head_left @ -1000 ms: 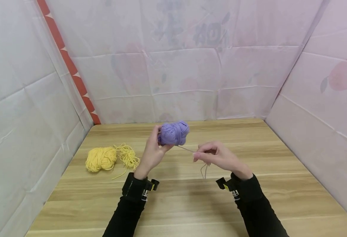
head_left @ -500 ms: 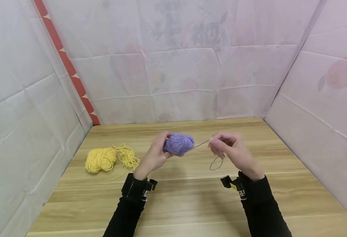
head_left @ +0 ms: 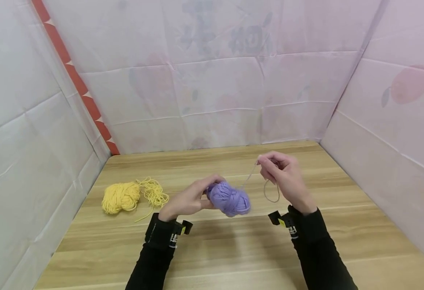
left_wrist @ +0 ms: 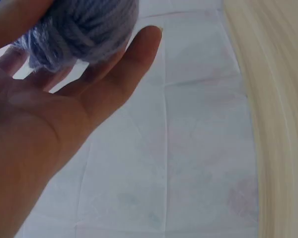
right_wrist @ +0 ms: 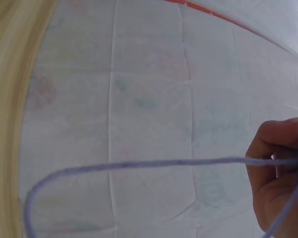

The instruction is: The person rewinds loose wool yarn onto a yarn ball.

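Note:
My left hand [head_left: 191,197] grips a purple ball of yarn [head_left: 230,199] by its left end, holding it over the wooden table. In the left wrist view, fingers and thumb curl round the purple yarn ball [left_wrist: 84,29]. A strand of purple yarn [head_left: 249,176] runs from the ball up to my right hand [head_left: 283,175], which pinches it between thumb and forefinger. Below that hand hangs a loop of the strand. The right wrist view shows this strand [right_wrist: 139,164] crossing to the curled fingers of the right hand [right_wrist: 273,168] at the edge.
On the left of the wooden table [head_left: 204,262] lies a yellow ball of yarn [head_left: 121,197], with a loose yellow tangle [head_left: 154,192] beside it. White printed sheeting [head_left: 219,92] walls the back and both sides. A red strip [head_left: 72,72] runs down the left back corner.
The purple ball has moved right and toward me, and has turned in my left hand. My right hand has risen and shifted right, with the loop now hanging wider below it.

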`<action>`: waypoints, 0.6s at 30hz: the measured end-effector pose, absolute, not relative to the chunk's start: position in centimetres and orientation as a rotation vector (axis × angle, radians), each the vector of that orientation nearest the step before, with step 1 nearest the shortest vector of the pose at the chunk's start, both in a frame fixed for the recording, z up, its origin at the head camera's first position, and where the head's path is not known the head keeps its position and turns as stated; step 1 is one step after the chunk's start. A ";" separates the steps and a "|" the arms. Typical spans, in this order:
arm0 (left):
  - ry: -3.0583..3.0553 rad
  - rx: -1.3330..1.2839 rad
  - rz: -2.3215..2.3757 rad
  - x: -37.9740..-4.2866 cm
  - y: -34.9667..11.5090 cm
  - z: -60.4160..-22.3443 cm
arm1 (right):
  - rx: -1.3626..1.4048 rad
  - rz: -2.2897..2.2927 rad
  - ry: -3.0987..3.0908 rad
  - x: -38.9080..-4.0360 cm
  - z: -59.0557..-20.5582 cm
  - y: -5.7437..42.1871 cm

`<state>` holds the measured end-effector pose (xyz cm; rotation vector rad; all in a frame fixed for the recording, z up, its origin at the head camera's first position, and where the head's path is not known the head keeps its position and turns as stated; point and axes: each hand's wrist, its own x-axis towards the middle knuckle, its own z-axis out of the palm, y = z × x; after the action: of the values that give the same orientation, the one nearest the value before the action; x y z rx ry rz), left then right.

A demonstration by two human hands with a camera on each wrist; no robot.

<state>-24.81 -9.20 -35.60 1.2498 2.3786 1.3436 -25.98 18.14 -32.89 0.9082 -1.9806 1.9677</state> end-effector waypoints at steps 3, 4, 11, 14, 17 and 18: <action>2.252 1.250 1.444 -24.6 -9.4 -35.3 | 0.877 1.955 -2.030 -26.6 -33.6 17.6; 2.214 1.236 1.482 -24.4 -9.5 -35.2 | 0.864 1.951 -2.054 -26.8 -33.8 17.4; 2.101 1.091 1.677 -23.9 -10.0 -34.5 | 0.761 1.877 -2.303 -27.7 -35.4 15.4; 2.097 1.050 1.741 -23.9 -9.9 -34.3 | 0.773 1.883 -2.370 -27.9 -36.1 14.7; 2.073 1.038 1.825 -24.0 -9.8 -34.3 | 0.787 1.934 -2.394 -28.0 -36.8 14.1; 2.058 1.034 1.861 -24.0 -9.8 -34.3 | 0.799 1.948 -2.397 -28.1 -37.0 13.9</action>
<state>-24.01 -9.77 -34.26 1.0340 2.0576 1.8610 -28.06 13.93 -37.00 0.7990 -2.3972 1.9479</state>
